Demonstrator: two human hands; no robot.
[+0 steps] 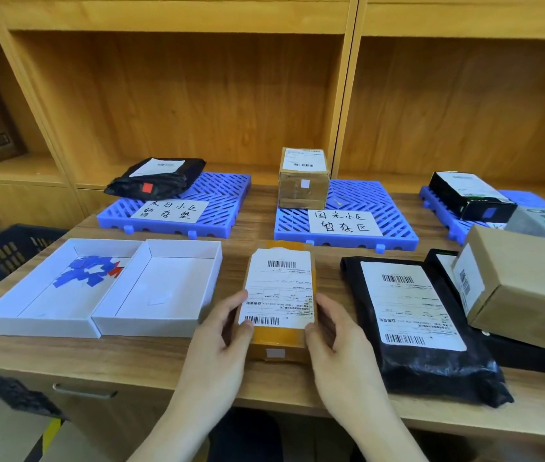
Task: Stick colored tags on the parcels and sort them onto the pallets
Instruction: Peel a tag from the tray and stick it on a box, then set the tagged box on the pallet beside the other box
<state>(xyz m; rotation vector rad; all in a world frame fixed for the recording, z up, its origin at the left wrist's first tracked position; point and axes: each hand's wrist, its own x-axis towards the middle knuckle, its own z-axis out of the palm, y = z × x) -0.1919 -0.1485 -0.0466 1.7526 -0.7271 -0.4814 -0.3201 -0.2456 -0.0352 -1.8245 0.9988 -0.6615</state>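
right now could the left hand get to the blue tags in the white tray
Probably yes. The left hand grips the small parcel, but the open-topped white tray lies just to its left, and nothing covers the blue tags. It must let go first.

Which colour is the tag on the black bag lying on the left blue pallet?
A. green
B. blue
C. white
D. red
D: the black bag on the left pallet carries a small red tag on its near side, while the brown box on the middle pallet has a white one.
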